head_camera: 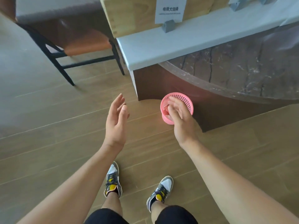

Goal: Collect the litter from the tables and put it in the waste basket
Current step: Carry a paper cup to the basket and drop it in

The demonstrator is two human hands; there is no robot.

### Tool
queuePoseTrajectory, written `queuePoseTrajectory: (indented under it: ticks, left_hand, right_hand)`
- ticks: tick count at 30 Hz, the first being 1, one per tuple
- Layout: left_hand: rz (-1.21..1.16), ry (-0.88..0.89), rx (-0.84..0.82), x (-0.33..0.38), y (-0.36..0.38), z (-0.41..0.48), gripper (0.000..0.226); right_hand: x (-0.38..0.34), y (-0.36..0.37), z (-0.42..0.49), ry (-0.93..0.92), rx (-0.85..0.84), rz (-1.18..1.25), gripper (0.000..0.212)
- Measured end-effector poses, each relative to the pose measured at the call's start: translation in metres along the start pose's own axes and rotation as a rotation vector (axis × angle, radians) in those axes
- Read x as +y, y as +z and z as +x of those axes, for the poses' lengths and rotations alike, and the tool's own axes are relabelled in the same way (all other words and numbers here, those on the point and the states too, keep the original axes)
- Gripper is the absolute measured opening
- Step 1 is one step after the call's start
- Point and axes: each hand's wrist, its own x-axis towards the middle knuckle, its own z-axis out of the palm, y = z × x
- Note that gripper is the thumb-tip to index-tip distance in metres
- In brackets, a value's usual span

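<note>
Chair at 10 o'clock: black frame, orange seat, standing on the wood floor. Our left hand is near centre, palm turned toward 3 o'clock, fingers apart and loosely extended, holding nothing. Shoes at 6 o'clock, grey and white with yellow tongues, both flat on the floor.

Right hand sits just past centre toward 3 o'clock, over the pink waste basket. Its fingers are spread and motion-blurred, reaching over the basket rim; we see nothing clamped in them. Whether they touch the rim, we cannot tell. The basket is a small perforated pink tub standing on the floor against the dark wood base of the table, below its pale top. We cannot tell what is inside; the hand covers most of the opening.

At 12 to 1 o'clock on the table: wooden box, and a white sign card in a grey holder. A dark marbled round surface sits at 2 o'clock, below the table top.
</note>
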Motion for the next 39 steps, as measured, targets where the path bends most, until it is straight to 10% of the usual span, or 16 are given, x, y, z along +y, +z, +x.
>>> queuePoseTrajectory:
  ticks: [39]
  left_hand:
    - [-0.080,0.374,0.660,0.270,-0.607,0.096,0.044]
  right_hand:
    - [-0.370,0.623,-0.002,-0.412,-0.579,0.156,0.045]
